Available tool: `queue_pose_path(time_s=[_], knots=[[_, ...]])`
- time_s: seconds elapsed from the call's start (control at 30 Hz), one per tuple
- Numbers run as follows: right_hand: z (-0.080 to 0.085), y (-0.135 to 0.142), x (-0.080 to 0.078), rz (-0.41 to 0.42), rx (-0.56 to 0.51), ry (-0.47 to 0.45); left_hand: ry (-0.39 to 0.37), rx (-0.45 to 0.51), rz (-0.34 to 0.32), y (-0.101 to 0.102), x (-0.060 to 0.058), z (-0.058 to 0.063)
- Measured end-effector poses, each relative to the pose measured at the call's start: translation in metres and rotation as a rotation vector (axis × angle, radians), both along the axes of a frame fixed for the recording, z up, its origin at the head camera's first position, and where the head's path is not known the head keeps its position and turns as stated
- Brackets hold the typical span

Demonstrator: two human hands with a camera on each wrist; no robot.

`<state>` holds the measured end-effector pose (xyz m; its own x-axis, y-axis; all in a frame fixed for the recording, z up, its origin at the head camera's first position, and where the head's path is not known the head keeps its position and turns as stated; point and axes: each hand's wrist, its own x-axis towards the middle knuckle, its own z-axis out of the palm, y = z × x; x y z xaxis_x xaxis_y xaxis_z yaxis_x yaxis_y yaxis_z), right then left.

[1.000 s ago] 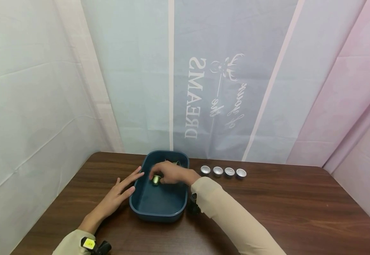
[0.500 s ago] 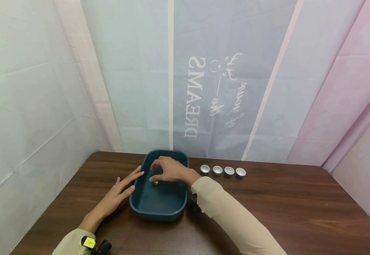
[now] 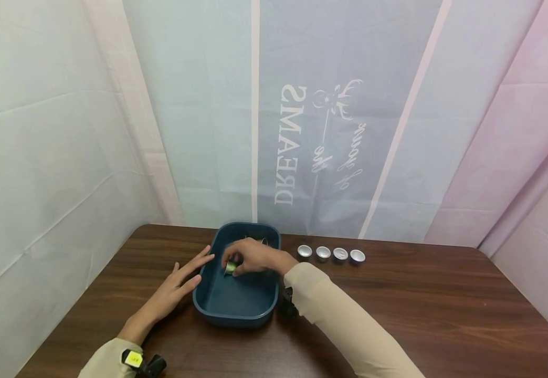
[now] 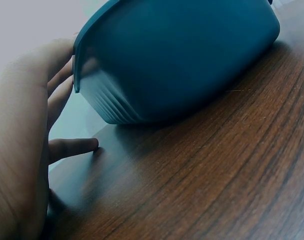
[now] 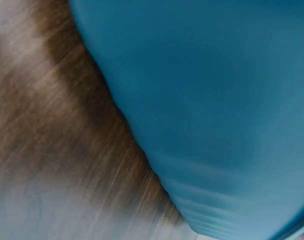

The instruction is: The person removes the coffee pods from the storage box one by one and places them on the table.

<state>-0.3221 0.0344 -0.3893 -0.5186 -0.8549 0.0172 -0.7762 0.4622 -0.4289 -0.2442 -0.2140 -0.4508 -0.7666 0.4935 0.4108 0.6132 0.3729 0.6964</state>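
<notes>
My left hand (image 3: 174,290) lies at the left side of a dark blue plastic bin (image 3: 236,317), fingers straight, fingertips at the rim. From close up, the left wrist view shows its fingers beside the bin's ribbed corner (image 4: 111,102). Over the far rim side, my right hand (image 3: 253,256) reaches down into the bin. Its thumb and fingers pinch a small shiny green coffee capsule (image 3: 230,268), tilted on its side near the bin's left wall. Behind that hand, more capsules (image 3: 264,242) are partly hidden. The right wrist view shows the bin's outer wall (image 5: 202,100), not the hand.
Right of the bin, several capsules with silver lids (image 3: 323,253) stand in a row near the back edge of the brown wooden table (image 3: 425,304). A printed fabric backdrop (image 3: 217,131) hangs right behind the table.
The right hand's fingers lifted and spread above the green capsule, then came down round it again. The capsule now leans on its side. The left hand stays put.
</notes>
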Motion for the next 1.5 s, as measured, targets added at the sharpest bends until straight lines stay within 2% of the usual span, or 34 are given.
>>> queue_pose_path(time_s=[0.3, 0.6, 0.73, 0.9, 1.13, 1.5], knots=[[-0.001, -0.002, 0.000, 0.001, 0.000, -0.011, -0.012, -0.006, -0.020, 0.000, 0.000, 0.001], [0.000, -0.003, 0.001, 0.030, 0.020, 0.005, -0.014, -0.010, -0.006, 0.001, 0.002, 0.003], [0.002, -0.002, 0.000, 0.015, -0.001, -0.026, -0.003, -0.008, -0.011, 0.002, 0.001, 0.002], [0.006, 0.004, -0.001, -0.026, -0.063, -0.107, -0.001, -0.005, -0.012, 0.002, 0.000, 0.002], [0.016, 0.016, 0.001, -0.005, -0.192, -0.154, -0.015, -0.012, -0.009, 0.000, 0.000, 0.001], [0.024, 0.053, 0.010, -0.130, -0.373, -0.129, 0.005, -0.009, -0.006, 0.000, 0.000, -0.002]])
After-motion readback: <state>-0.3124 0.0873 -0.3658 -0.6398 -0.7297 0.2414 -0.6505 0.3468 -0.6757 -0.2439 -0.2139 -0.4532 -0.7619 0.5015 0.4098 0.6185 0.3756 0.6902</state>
